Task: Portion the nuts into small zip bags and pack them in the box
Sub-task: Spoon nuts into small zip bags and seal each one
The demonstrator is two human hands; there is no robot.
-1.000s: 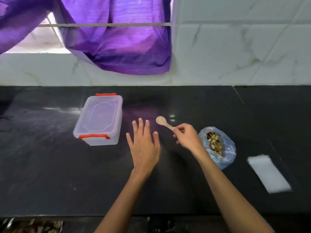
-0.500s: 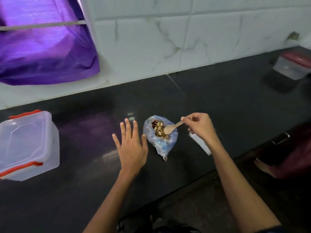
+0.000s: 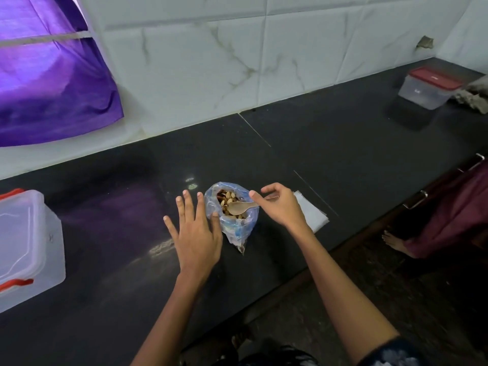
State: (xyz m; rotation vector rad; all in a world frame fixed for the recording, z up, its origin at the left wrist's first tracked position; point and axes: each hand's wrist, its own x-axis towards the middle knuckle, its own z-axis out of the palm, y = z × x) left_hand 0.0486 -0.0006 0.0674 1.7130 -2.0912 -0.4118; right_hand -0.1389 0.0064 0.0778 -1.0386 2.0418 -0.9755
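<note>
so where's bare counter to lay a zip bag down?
Free: the dark counter between the clear box and left hand; also the stretch beyond the nut bag toward the red-lidded container. Crowded: around the nut bag, both hands, spoon.

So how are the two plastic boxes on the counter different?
The near box sits at the left edge and has a clear lid with red handles; the far box sits at the back right and has a solid red lid. The near box looks much bigger in the picture, being closer. The far box looks darker and greyer. Both are see-through plastic, shut, and rest on the black counter.
</note>
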